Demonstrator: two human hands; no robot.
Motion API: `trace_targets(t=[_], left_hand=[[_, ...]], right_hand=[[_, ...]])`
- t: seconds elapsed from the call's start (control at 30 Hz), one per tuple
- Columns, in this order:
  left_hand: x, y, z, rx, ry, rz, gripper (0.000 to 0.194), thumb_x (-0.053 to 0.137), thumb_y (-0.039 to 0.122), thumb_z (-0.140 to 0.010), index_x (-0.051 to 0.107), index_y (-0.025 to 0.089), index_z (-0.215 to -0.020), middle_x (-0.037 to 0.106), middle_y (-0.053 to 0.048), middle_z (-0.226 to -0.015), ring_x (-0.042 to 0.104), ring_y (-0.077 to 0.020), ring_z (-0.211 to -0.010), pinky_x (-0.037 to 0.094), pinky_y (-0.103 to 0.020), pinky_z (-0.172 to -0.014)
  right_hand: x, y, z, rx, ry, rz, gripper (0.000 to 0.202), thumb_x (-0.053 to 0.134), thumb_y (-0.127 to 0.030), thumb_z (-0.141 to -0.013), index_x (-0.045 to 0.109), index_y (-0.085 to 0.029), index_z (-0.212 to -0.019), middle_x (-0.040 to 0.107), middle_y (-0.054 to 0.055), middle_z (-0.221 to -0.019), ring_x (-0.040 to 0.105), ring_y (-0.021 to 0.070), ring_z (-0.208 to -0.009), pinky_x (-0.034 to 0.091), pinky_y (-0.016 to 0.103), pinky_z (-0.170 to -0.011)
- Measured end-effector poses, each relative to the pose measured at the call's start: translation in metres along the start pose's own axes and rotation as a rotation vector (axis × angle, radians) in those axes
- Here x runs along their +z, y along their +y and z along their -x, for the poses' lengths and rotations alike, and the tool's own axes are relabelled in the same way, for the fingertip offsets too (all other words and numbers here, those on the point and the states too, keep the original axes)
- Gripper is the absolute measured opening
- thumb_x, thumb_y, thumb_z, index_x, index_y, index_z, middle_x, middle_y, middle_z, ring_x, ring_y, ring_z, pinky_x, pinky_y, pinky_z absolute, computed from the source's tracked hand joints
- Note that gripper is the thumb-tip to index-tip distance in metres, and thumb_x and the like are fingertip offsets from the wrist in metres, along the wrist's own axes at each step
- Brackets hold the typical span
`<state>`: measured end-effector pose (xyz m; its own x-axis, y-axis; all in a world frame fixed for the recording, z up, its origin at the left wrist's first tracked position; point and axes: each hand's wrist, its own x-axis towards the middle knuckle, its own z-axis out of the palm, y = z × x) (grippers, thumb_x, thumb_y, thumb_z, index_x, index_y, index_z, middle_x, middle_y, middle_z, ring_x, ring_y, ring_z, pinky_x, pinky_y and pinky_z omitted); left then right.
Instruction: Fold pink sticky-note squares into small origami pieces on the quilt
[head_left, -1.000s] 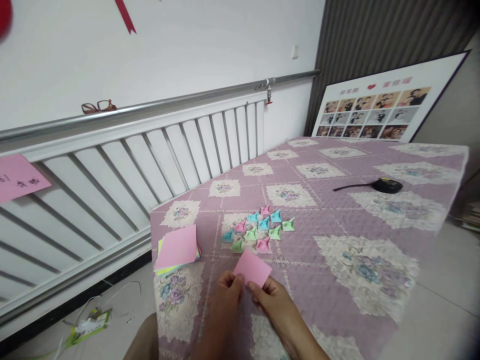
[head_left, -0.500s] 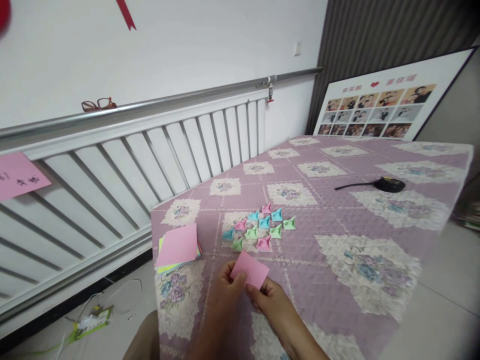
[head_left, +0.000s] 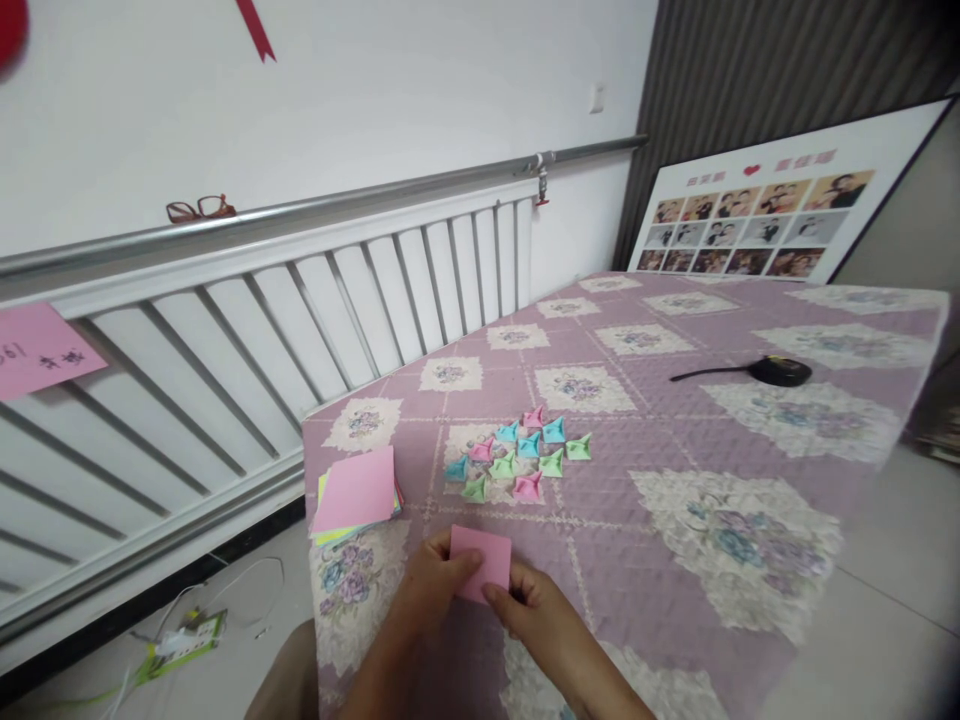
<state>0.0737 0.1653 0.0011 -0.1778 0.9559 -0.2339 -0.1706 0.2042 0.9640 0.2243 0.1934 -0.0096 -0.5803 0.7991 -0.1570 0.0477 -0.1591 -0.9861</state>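
Note:
A small pink square of paper is held above the near part of the table. My left hand pinches its left side, thumb on top. At its lower right corner my right hand grips it between thumb and fingers. Just beyond lie several small folded paper shapes in pink, blue and green, among them a pink folded piece and a green folded piece. To the left, a stack of coloured paper has a pink sheet on top.
A floral tablecloth covers the table. A black object with a thin strap lies at the right. Behind the left edge stands a white radiator, with glasses on the pipe above. A photo board leans at the back right.
Both hands have moved slightly left and toward me with the pink paper. The paper has turned from a diamond-like slant to nearly square-on.

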Motion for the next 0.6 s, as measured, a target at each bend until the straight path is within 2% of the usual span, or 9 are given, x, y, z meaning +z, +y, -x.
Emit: trace_targets(t=[0.07,0.17,0.3,0.37,0.5,0.53,0.6], left_hand=[[-0.002,0.000,-0.002,-0.008,0.009,-0.012,0.043,0.076,0.048,-0.061,0.068,0.011,-0.081,0.063,-0.003,-0.070,0.050,-0.0138,-0.061,0.037,-0.025,-0.059],[-0.004,0.000,-0.005,-0.018,0.096,-0.011,0.046,0.074,0.057,-0.060,0.063,0.013,-0.070,0.054,0.003,-0.058,0.041,-0.0099,-0.052,0.031,-0.023,-0.052],[-0.003,0.003,-0.007,0.019,0.194,0.030,0.047,0.074,0.058,-0.059,0.054,0.016,-0.060,0.042,0.007,-0.050,0.033,-0.0075,-0.048,0.024,-0.022,-0.048],[-0.001,0.006,-0.005,0.041,0.214,0.132,0.045,0.071,0.058,-0.063,0.056,0.016,-0.066,0.047,0.006,-0.055,0.039,-0.0089,-0.051,0.029,-0.022,-0.051],[0.008,0.002,0.006,0.056,0.251,0.384,0.050,0.068,0.056,-0.068,0.060,0.017,-0.098,0.061,-0.001,-0.077,0.055,-0.0151,-0.066,0.038,-0.024,-0.058],[0.011,-0.003,0.009,0.051,0.260,0.392,0.050,0.069,0.054,-0.069,0.060,0.017,-0.101,0.061,-0.002,-0.077,0.055,-0.0143,-0.065,0.036,-0.023,-0.057],[0.019,-0.016,0.014,-0.010,0.250,0.327,0.046,0.076,0.048,-0.063,0.062,0.015,-0.092,0.054,0.003,-0.063,0.045,-0.0091,-0.053,0.030,-0.021,-0.052]], right_hand=[[0.000,-0.002,0.000,-0.015,-0.012,0.028,0.021,0.058,-0.038,-0.075,0.059,-0.018,-0.070,0.043,-0.005,-0.058,0.036,0.0091,-0.053,0.029,0.022,-0.050],[0.001,-0.003,0.000,-0.003,0.001,0.060,0.019,0.058,-0.036,-0.074,0.058,-0.018,-0.068,0.043,-0.005,-0.058,0.035,0.0093,-0.053,0.029,0.022,-0.050],[0.002,-0.003,-0.001,0.019,0.017,0.055,0.018,0.059,-0.035,-0.072,0.060,-0.018,-0.068,0.045,-0.004,-0.057,0.037,0.0100,-0.052,0.031,0.023,-0.051],[0.002,-0.003,-0.002,0.017,0.039,0.037,0.019,0.060,-0.037,-0.071,0.061,-0.019,-0.068,0.046,-0.004,-0.057,0.039,0.0106,-0.053,0.032,0.023,-0.051],[0.001,-0.001,-0.004,-0.004,0.152,-0.028,0.027,0.062,-0.046,-0.070,0.063,-0.019,-0.070,0.050,-0.003,-0.057,0.045,0.0134,-0.056,0.035,0.024,-0.054],[0.001,-0.001,-0.005,-0.006,0.185,-0.049,0.029,0.062,-0.048,-0.070,0.063,-0.019,-0.071,0.051,-0.003,-0.057,0.047,0.0141,-0.058,0.036,0.025,-0.055],[0.001,0.000,-0.006,-0.006,0.240,-0.092,0.033,0.062,-0.051,-0.070,0.064,-0.019,-0.071,0.052,-0.002,-0.057,0.049,0.0153,-0.060,0.038,0.025,-0.056]])
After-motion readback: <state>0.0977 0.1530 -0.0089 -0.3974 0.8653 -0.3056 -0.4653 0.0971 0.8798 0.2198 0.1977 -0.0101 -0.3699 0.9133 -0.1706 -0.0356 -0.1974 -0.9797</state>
